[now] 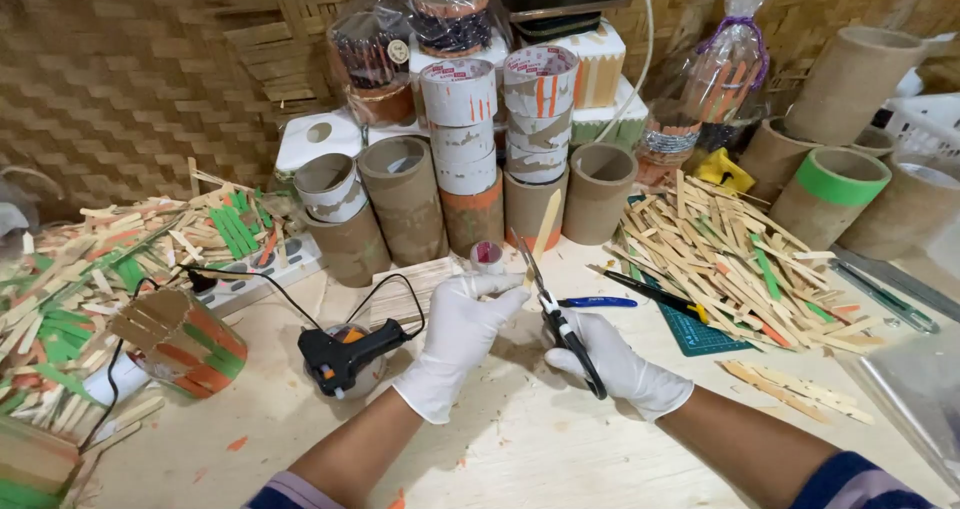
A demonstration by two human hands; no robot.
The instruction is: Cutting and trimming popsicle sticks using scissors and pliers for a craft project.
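blk glue gun (pixel 345 354), cardboard tubes (pixel 405 194), tape rolls (pixel 458 94), green cutting mat (pixel 700 334)

Pale wooden bench (pixel 520 449), dusted with shavings. On it: black glue gun (pixel 345 354) at centre-left; green cutting mat (pixel 700 334); heap of wooden sticks (pixel 730 254) at right; mixed green, orange and plain sticks (pixel 70 299) at left; upright cardboard tubes (pixel 405 209) along the back; blue pen (pixel 598 302).

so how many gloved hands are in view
2. The left hand holds a wooden stick upright at the table's centre. The right hand works black scissors against that stick. No other hands show.
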